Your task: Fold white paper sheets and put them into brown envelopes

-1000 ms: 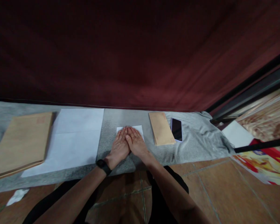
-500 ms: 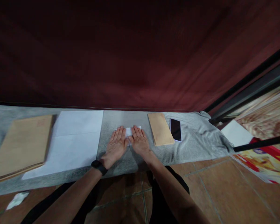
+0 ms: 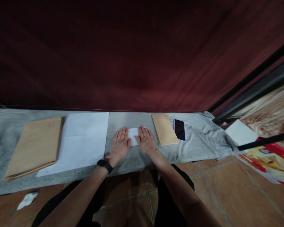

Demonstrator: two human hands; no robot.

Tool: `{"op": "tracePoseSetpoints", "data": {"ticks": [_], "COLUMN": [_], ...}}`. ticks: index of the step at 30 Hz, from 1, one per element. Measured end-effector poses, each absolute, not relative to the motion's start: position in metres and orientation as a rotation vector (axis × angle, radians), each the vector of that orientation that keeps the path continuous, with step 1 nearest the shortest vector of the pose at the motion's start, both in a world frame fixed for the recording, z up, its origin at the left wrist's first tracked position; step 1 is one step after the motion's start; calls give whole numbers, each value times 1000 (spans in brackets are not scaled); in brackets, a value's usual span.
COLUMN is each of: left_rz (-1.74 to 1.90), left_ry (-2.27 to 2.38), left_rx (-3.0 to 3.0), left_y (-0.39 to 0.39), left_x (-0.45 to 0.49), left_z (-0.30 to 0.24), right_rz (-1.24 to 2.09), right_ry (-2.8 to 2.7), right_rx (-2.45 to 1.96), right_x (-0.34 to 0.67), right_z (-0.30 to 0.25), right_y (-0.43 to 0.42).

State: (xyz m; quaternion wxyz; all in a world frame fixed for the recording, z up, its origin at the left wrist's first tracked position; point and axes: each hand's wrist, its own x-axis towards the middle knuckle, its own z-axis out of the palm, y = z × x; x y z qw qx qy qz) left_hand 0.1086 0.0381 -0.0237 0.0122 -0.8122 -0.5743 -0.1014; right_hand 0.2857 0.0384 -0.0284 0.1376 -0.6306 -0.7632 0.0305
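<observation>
A small folded white paper lies flat on the grey cloth, between and partly under my two hands. My left hand presses palm down over its left end, fingers stretched out. Over the right end lies my right hand, flat too, with its thumb pointing inward. Both hands cover the paper's ends, so only its middle shows. To the right of my right hand rests a small stack of brown envelopes. A black wristband circles my left wrist.
Creased white sheets lie left of my hands, partly under a stack of large brown envelopes. A phone sits right of the small envelopes. A dark red curtain hangs behind. Floor right holds a colourful box.
My hands have slid apart along the folded paper, so more of its middle shows. The whole view has shifted slightly; the other things lie as before.
</observation>
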Motion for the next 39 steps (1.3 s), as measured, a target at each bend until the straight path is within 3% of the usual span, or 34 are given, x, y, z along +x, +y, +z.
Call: {"op": "tracePoseSetpoints", "data": {"ticks": [39], "left_rz": [-342], "left_ry": [-1848], "left_rx": [-2425], "left_y": [36], "left_x": [110], "left_z": [-31], "right_rz": [90], "right_ry": [-2234], "right_rx": [-1898], "right_x": [306], "right_z": [-28], "right_y": [34]}}
